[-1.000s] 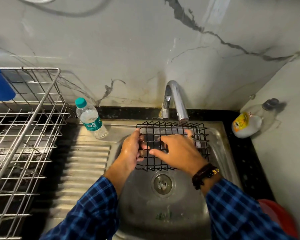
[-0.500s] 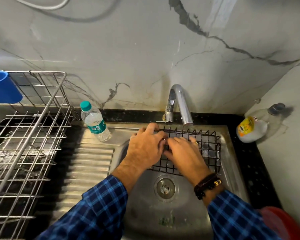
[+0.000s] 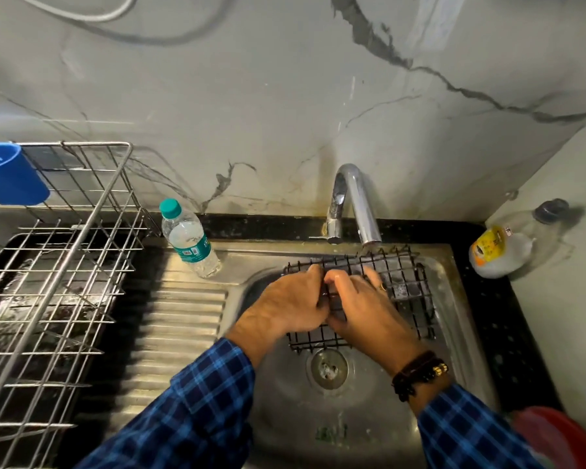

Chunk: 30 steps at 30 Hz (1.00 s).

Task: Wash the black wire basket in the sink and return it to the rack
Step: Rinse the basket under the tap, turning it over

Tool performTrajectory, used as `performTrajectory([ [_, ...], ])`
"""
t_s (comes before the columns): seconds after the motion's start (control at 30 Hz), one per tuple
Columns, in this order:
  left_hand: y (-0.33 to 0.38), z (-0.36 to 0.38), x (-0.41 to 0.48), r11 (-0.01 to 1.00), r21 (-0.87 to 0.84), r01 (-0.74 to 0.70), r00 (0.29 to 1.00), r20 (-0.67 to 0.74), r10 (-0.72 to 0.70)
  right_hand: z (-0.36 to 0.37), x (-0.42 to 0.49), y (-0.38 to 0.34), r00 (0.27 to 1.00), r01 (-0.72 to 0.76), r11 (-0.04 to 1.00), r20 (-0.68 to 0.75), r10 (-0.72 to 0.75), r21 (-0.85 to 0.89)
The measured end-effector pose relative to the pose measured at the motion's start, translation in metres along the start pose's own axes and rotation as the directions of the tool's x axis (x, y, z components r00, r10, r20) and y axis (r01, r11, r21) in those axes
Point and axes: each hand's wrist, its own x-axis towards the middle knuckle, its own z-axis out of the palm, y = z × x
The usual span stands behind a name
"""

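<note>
— Both hands have drawn together since a second ago, and the black wire basket (image 3: 403,289) has dropped from tilted-up to lying low in the sink (image 3: 369,418).
— Grip?
— Left hand (image 3: 285,302) curls onto the wires, holding it. Right hand (image 3: 362,309) lies spread, pressing the mesh. Scrubbing, I'd judge, below the tap (image 3: 356,201); the return to the rack (image 3: 65,265), far left, is not yet done.
— Count?
— Two hands, one basket, one rack, one tap, one water bottle (image 3: 190,238), one blue cup (image 3: 11,174).
</note>
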Motion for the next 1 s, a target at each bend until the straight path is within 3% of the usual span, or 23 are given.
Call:
performTrajectory([
  [0.17,-0.014,-0.003,-0.003,0.999,0.019,0.033,0.971,-0.238,-0.028,-0.011,-0.001,0.017,0.974,-0.082,0.97,-0.226,0.028,-0.23],
  [0.27,-0.015,-0.002,-0.004,1.0,0.016,0.022,0.972,-0.235,-0.018,-0.019,0.0,0.021,0.967,-0.005,0.934,-0.241,-0.087,-0.356],
  [0.43,-0.02,-0.012,-0.003,0.992,0.114,0.046,0.965,-0.263,-0.015,-0.022,0.01,0.002,0.992,-0.062,0.919,-0.123,0.015,-0.389],
  [0.57,-0.022,-0.028,-0.009,0.989,0.141,0.047,0.94,-0.343,0.004,-0.023,0.008,0.003,0.96,-0.033,0.903,-0.263,-0.09,-0.429],
  [0.7,-0.02,-0.037,-0.006,0.978,0.201,0.053,0.943,-0.333,0.017,-0.018,0.013,0.002,0.948,0.076,0.897,-0.247,-0.199,-0.435],
  [0.77,-0.019,-0.039,-0.005,0.98,0.193,0.039,0.941,-0.337,0.029,-0.016,0.012,0.001,0.956,0.032,0.901,-0.251,-0.154,-0.432],
  [0.83,-0.021,-0.039,-0.006,0.984,0.175,0.026,0.931,-0.362,0.04,-0.014,0.005,0.005,0.942,-0.109,0.919,-0.334,-0.027,-0.38],
  [0.93,-0.029,-0.04,-0.009,0.99,0.128,0.059,0.908,-0.419,0.001,-0.009,-0.011,0.021,0.852,-0.337,0.927,-0.472,0.227,-0.162],
  [1.0,-0.031,-0.039,-0.01,0.987,0.14,0.073,0.918,-0.396,-0.012,-0.004,-0.016,0.025,0.851,-0.366,0.925,-0.437,0.29,-0.098],
])
